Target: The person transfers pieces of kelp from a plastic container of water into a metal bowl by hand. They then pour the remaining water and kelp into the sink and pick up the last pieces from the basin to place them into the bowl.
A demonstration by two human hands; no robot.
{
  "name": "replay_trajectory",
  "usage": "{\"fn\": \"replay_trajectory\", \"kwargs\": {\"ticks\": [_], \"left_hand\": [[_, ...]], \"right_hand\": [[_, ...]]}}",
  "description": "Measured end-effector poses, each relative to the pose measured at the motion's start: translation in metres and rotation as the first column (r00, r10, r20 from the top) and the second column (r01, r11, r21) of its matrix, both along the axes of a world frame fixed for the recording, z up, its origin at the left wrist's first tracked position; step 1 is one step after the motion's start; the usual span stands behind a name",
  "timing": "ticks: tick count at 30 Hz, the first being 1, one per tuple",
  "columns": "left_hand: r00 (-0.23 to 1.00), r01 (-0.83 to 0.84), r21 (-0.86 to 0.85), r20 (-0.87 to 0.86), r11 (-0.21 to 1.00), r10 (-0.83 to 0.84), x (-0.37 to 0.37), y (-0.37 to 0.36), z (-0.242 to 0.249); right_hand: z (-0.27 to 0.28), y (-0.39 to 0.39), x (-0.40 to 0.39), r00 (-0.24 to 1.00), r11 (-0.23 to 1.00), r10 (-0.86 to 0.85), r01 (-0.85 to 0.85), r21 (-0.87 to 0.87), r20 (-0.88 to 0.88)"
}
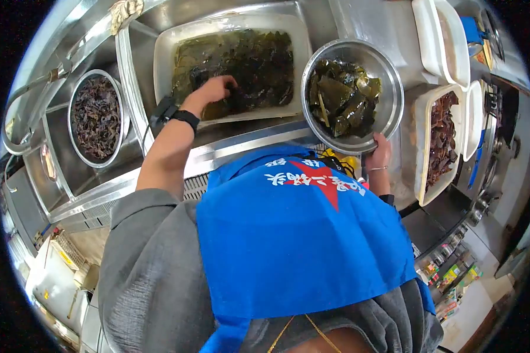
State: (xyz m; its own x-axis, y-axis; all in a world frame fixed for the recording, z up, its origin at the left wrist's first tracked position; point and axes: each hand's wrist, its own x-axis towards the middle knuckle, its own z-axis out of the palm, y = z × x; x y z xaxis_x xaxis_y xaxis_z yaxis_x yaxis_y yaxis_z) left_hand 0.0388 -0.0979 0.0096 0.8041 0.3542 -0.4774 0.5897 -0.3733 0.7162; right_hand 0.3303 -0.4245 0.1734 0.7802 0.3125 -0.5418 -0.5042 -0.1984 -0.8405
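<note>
My left hand [217, 89] reaches over the near left part of a white tub [164, 65] filled with water and dark green leafy pieces [241, 56]. Its fingers curl down at the surface, and what lies under their tips is hidden. To the right of the tub is a round steel bowl [390, 94] holding flat, wet green pieces [341, 97]. My right hand [380, 150] grips the near right rim of this bowl, with the thumb side at the edge.
In the left sink stands a steel colander [123, 126] of dark shredded pieces. On the right, a white tray [419, 141] contains reddish-brown pieces, with further white containers [427, 35] behind it. A faucet [56, 75] is at far left, a cloth [125, 12] at the back.
</note>
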Motion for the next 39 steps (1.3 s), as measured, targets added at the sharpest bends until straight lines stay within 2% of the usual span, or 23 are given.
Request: {"fn": "replay_trajectory", "kwargs": {"ticks": [2, 4, 6, 7, 8, 9, 10, 11, 12, 13, 16, 20, 22, 23, 24, 26, 28, 29, 31, 33, 35, 37, 39], "left_hand": [[0.986, -0.152, 0.066, 0.084, 0.986, 0.146, -0.010, 0.012, 0.014], [0.887, -0.436, -0.130, 0.107, 0.890, 0.450, -0.022, 0.021, 0.018], [0.874, -0.485, 0.046, 0.005, 0.873, 0.486, -0.039, 0.031, 0.011], [0.876, -0.481, 0.047, 0.005, 0.875, 0.482, -0.046, 0.034, 0.006], [0.862, -0.497, 0.208, 0.009, 0.842, 0.507, -0.054, 0.036, 0.001], [0.847, -0.500, 0.365, 0.018, 0.786, 0.531, -0.058, 0.035, -0.001], [0.849, -0.497, 0.367, 0.017, 0.786, 0.529, -0.059, 0.033, -0.003], [0.825, -0.496, 0.384, -0.070, 0.779, 0.560, -0.060, 0.030, -0.006], [0.793, -0.495, 0.402, -0.153, 0.770, 0.590, -0.061, 0.027, -0.009], [0.840, -0.421, 0.487, -0.110, 0.766, 0.532, -0.060, 0.019, -0.014], [0.960, -0.250, 0.369, -0.029, 0.895, 0.280, -0.062, 0.011, -0.011], [0.901, -0.287, 0.428, -0.183, 0.857, 0.393, -0.063, 0.027, 0.030], [0.838, -0.494, 0.297, -0.086, 0.817, 0.538, -0.063, 0.031, 0.038], [0.880, -0.395, 0.493, -0.041, 0.775, 0.474, -0.070, 0.037, 0.018], [0.879, -0.396, 0.495, -0.038, 0.774, 0.475, -0.066, 0.036, 0.025], [0.835, -0.522, 0.545, 0.169, 0.656, 0.524, -0.051, 0.029, 0.048], [0.830, -0.544, 0.488, 0.198, 0.682, 0.521, -0.043, 0.026, 0.058], [0.777, -0.627, 0.346, 0.203, 0.698, 0.596, -0.037, 0.025, 0.063], [0.662, -0.723, -0.020, 0.267, 0.691, 0.700, -0.016, 0.017, 0.094], [0.516, -0.636, -0.496, 0.296, 0.591, 0.804, 0.017, 0.003, 0.132], [0.533, -0.443, -0.613, 0.405, 0.653, 0.743, 0.050, -0.024, 0.182], [0.622, -0.228, -0.462, 0.608, 0.857, 0.493, 0.079, -0.046, 0.205], [0.620, -0.051, -0.533, 0.646, 0.844, 0.445, 0.096, -0.058, 0.218]], "right_hand": [[-0.005, 0.002, -0.004, 1.000, 0.999, -0.020, 0.019, 0.029, 0.011], [-0.016, 0.001, -0.005, 0.996, 0.996, -0.084, 0.084, 0.018, -0.010], [-0.025, -0.003, -0.005, 0.990, 0.989, -0.135, 0.132, 0.060, 0.036], [-0.017, -0.001, -0.008, 0.993, 0.996, -0.086, 0.084, 0.028, 0.082], [-0.021, -0.005, -0.008, 0.993, 0.996, -0.089, 0.087, 0.028, 0.080], [-0.023, -0.007, -0.008, 0.951, 0.994, 0.069, -0.039, -0.107, 0.301], [-0.025, -0.009, -0.009, 0.842, 0.956, 0.246, -0.130, -0.262, 0.480], [-0.026, -0.010, -0.009, 0.844, 0.957, 0.244, -0.131, -0.258, 0.478], [-0.018, -0.003, -0.011, 0.952, 0.994, 0.079, -0.053, -0.094, 0.295], [-0.013, 0.001, -0.012, 0.995, 0.997, -0.064, 0.060, 0.051, 0.071], [-0.011, 0.003, -0.015, 0.998, 0.991, -0.048, 0.042, 0.129, 0.045], [-0.002, 0.009, -0.019, 0.991, 0.991, -0.136, 0.136, 0.012, -0.016], [-0.007, 0.005, -0.015, 0.998, 0.995, -0.069, 0.068, 0.074, 0.003], [-0.009, 0.003, -0.013, 1.000, 0.991, -0.004, 0.001, 0.131, 0.025], [-0.008, 0.005, -0.014, 1.000, 0.991, -0.004, 0.000, 0.134, 0.026], [-0.005, 0.006, -0.016, 0.999, 0.990, -0.033, 0.034, 0.136, -0.012], [-0.009, 0.004, -0.013, 1.000, 0.991, -0.028, 0.027, 0.129, 0.006], [-0.011, 0.004, -0.012, 0.999, 0.992, -0.025, 0.022, 0.127, 0.023], [-0.011, 0.004, -0.011, 0.999, 0.994, -0.040, 0.037, 0.106, 0.029], [-0.016, -0.001, -0.009, 0.998, 0.996, -0.056, 0.053, 0.076, 0.031], [-0.026, -0.006, -0.002, 1.000, 0.997, -0.008, 0.006, 0.072, 0.030], [-0.017, 0.000, -0.007, 1.000, 0.997, -0.012, 0.011, 0.081, 0.008], [-0.013, 0.001, -0.009, 1.000, 0.996, -0.026, 0.027, 0.084, -0.008]]}}
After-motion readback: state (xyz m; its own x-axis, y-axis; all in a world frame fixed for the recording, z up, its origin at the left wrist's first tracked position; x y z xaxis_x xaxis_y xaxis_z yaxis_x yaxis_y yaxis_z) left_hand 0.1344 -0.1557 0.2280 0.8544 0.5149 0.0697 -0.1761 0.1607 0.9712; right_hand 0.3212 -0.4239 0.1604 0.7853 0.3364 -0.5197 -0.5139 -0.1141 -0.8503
